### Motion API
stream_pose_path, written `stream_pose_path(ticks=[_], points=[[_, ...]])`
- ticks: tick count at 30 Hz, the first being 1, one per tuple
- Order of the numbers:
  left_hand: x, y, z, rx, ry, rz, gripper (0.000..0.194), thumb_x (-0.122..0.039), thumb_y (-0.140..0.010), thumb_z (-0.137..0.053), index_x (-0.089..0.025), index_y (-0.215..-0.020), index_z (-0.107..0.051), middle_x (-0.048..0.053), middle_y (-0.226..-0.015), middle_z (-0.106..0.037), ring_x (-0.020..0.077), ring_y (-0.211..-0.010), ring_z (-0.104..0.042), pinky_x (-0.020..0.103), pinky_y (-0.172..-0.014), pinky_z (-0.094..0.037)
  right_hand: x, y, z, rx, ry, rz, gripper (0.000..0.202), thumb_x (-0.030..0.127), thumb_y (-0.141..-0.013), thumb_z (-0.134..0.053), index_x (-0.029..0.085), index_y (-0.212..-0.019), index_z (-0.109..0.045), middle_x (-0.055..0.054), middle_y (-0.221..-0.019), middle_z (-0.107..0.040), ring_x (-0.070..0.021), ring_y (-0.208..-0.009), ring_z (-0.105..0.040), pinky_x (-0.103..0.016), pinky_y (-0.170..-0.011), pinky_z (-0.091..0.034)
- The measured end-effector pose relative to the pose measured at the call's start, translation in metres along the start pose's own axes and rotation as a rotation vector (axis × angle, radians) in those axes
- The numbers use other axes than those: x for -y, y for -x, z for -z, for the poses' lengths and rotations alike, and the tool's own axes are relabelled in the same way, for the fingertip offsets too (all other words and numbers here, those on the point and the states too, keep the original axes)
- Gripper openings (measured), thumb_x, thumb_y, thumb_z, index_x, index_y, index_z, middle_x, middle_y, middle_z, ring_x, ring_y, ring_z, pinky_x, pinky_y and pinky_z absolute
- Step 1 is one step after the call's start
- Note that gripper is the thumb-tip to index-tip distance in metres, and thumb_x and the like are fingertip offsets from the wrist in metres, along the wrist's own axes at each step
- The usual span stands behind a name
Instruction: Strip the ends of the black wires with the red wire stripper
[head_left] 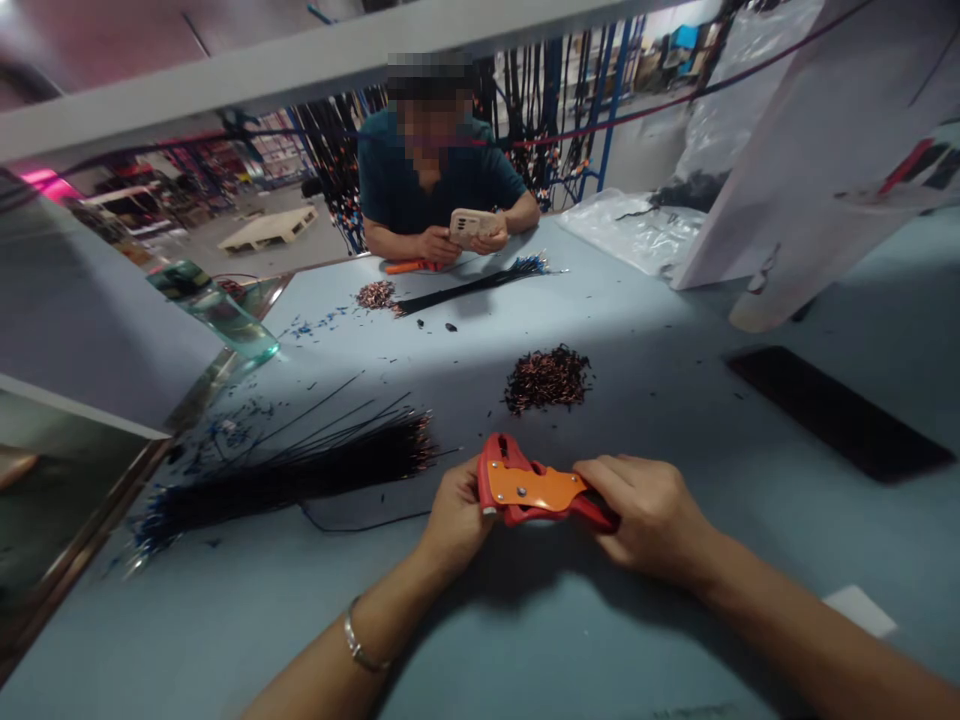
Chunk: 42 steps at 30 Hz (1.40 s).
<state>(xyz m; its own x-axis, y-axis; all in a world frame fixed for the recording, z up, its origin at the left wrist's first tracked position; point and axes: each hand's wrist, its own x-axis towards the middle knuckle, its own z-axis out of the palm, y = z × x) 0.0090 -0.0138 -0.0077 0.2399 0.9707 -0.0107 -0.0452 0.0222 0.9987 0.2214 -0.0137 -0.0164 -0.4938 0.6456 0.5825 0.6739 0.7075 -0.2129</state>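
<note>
My right hand [649, 510] is wrapped round the handles of a red and orange wire stripper [536, 488], whose head points left. At that head, my left hand [459, 515] is closed, its fingertips partly hidden behind the red jaw. A thin black wire [360, 528] curves across the table into my left hand. To the left lies a thick bundle of black wires [300, 475], with bare copper ends on the right and blue ends on the left. Beyond the stripper is a pile of short black and copper scraps [547, 380].
Across the table [637, 640], a person [442, 170] holds a phone [474, 226]. Before them lie a smaller wire bundle [472, 285] and copper scraps [375, 294]. A bottle [225, 315] stands left; a dark flat slab [840, 410] and a whitish cup [810, 255] are right.
</note>
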Motion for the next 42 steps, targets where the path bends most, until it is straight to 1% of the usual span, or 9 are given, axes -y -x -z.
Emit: stream_pose_path(ticks=[5,7,18,22,25,29,33,38,42], points=[[-0.001,-0.002,0.008,-0.466,-0.321,-0.155,0.021,-0.037,-0.084,-0.063,-0.016,-0.082,-0.066,-0.001,-0.069,-0.064,0.0126,-0.065,-0.057,0.022,-0.064,-0.045,-0.007,-0.001,0.0,-0.006,-0.044,-0.203,0.027,0.026,-0.077,-0.052,0.013,-0.099,-0.06,-0.011,-0.083,-0.07,-0.0242,-0.068,-0.066,-0.033,-0.06,-0.05],[-0.001,-0.004,0.012,-0.562,-0.43,-0.178,0.017,-0.033,-0.086,-0.059,-0.017,-0.084,-0.064,-0.002,-0.069,-0.062,0.0126,-0.066,-0.056,0.022,-0.066,-0.044,-0.008,-0.002,0.001,-0.01,-0.069,-0.256,0.032,0.027,-0.077,-0.053,0.012,-0.105,-0.058,-0.013,-0.092,-0.07,-0.0257,-0.078,-0.067,-0.035,-0.066,-0.053],[0.002,-0.006,0.009,-0.334,-0.793,-0.043,0.017,-0.018,-0.082,-0.052,-0.018,-0.092,-0.066,0.003,-0.076,-0.071,0.0167,-0.065,-0.06,0.025,-0.062,-0.039,-0.004,-0.004,-0.001,0.028,0.053,-0.204,0.038,0.02,-0.069,-0.058,0.011,-0.106,-0.062,-0.015,-0.096,-0.071,-0.032,-0.086,-0.065,-0.048,-0.076,-0.052],[-0.003,-0.01,0.009,-0.264,-0.631,-0.159,0.019,-0.012,-0.079,-0.048,-0.019,-0.084,-0.065,0.007,-0.091,-0.071,0.0193,-0.083,-0.064,0.028,-0.074,-0.046,-0.005,-0.005,-0.002,0.021,0.012,-0.281,0.037,0.019,-0.069,-0.058,0.013,-0.105,-0.062,-0.014,-0.096,-0.071,-0.0305,-0.087,-0.065,-0.047,-0.078,-0.052],[-0.006,-0.01,0.009,-0.3,-0.559,-0.246,0.013,-0.018,-0.083,-0.051,-0.018,-0.079,-0.063,0.009,-0.103,-0.067,0.0202,-0.096,-0.062,0.029,-0.083,-0.045,-0.006,-0.005,-0.003,0.028,-0.029,-0.322,0.038,0.018,-0.067,-0.059,0.013,-0.105,-0.062,-0.015,-0.098,-0.071,-0.0304,-0.089,-0.064,-0.047,-0.079,-0.052],[-0.004,-0.006,0.01,-0.345,-0.437,-0.121,0.019,-0.033,-0.09,-0.051,-0.017,-0.086,-0.062,0.0,-0.072,-0.062,0.0143,-0.065,-0.057,0.023,-0.062,-0.044,-0.003,-0.007,-0.002,0.052,-0.141,-0.373,0.038,0.019,-0.068,-0.059,0.013,-0.106,-0.062,-0.015,-0.1,-0.07,-0.0309,-0.091,-0.064,-0.048,-0.08,-0.051],[-0.002,-0.005,0.01,-0.367,-0.343,-0.041,0.022,-0.038,-0.09,-0.052,-0.017,-0.087,-0.059,-0.006,-0.058,-0.051,0.0102,-0.049,-0.047,0.021,-0.052,-0.038,0.0,-0.012,0.009,0.122,-0.433,-0.464,0.041,0.021,-0.07,-0.059,0.015,-0.11,-0.06,-0.013,-0.105,-0.068,-0.0278,-0.092,-0.064,-0.044,-0.08,-0.05],[-0.003,-0.007,0.01,-0.395,-0.328,-0.02,0.022,-0.037,-0.089,-0.054,-0.018,-0.08,-0.056,-0.003,-0.07,-0.057,0.0069,-0.047,-0.045,0.021,-0.049,-0.037,-0.004,-0.016,0.018,0.308,-1.118,-0.604,0.03,0.033,-0.073,-0.062,0.016,-0.097,-0.061,-0.006,-0.085,-0.067,-0.0195,-0.074,-0.062,-0.032,-0.067,-0.048],[-0.004,-0.008,0.011,-0.407,-0.315,-0.004,0.022,-0.039,-0.087,-0.056,-0.018,-0.081,-0.058,-0.003,-0.07,-0.058,0.0075,-0.047,-0.046,0.021,-0.048,-0.039,-0.007,-0.015,0.013,0.254,-1.43,-0.762,0.033,0.038,-0.07,-0.066,0.015,-0.094,-0.062,-0.007,-0.085,-0.067,-0.0199,-0.075,-0.062,-0.033,-0.068,-0.047]])
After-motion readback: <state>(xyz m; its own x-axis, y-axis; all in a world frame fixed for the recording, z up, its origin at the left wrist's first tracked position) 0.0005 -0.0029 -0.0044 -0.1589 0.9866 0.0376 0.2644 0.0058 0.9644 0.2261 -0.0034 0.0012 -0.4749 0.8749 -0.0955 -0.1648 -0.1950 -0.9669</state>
